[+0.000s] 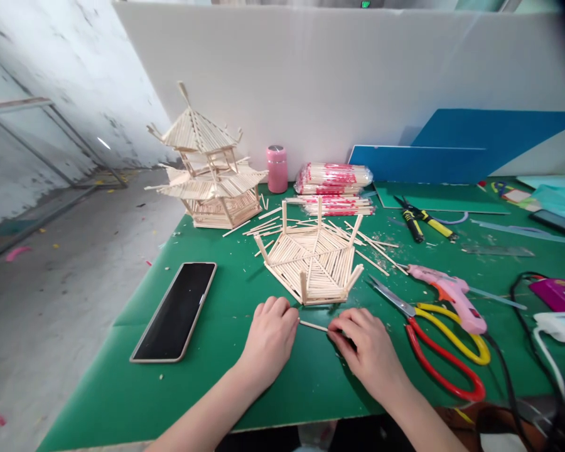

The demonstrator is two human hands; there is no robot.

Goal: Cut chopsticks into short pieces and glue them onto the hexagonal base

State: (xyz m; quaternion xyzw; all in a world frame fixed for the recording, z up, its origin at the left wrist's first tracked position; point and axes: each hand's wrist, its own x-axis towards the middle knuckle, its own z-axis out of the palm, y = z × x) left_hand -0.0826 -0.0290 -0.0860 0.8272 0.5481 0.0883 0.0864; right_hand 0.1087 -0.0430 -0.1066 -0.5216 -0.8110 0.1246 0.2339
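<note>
A thin wooden stick [314, 326] spans the gap between my two hands, low over the green table. My left hand [270, 339] is closed at its left end, the fingers curled and partly hidden. At the other end, my right hand [371, 351] pinches the stick between thumb and fingers. Just beyond them stands a six-sided stick base [306, 257] with short posts rising at its corners. Behind it to the left is a tiered pavilion [211, 182] built of the same pale sticks.
To the right lie red-and-yellow-handled scissors [445, 342], a pink glue gun [452, 295] and wire cutters [424, 220]. A phone [175, 314] lies on the left. Packed sticks [334, 179], loose sticks [376, 251] and a pink flask [277, 169] are farther back on the green table [230, 389].
</note>
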